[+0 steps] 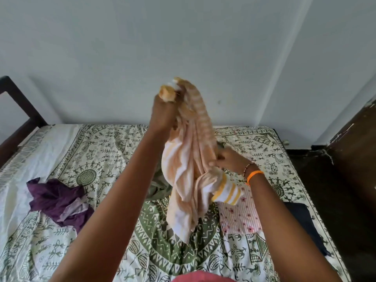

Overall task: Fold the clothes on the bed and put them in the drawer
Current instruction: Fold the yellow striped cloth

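An orange-and-white striped cloth (189, 171) hangs bunched in the air above the bed (114, 151). My left hand (163, 112) is raised high and grips its top end. Lower and to the right, my right hand (230, 159) pinches the cloth's side near a yellow-striped white corner. On the bed lie a crumpled purple garment (55, 198) at the left, a pink floral striped garment (240, 216) at the right, an olive green garment (158, 186) partly hidden behind the hanging cloth, and a dark navy garment (305, 222) at the right edge.
The bed carries a white sheet printed with green figures. A dark wooden headboard (18, 110) stands at the far left. A pale wall is behind the bed. A dark floor (329, 180) and a brown wooden door (358, 137) lie to the right.
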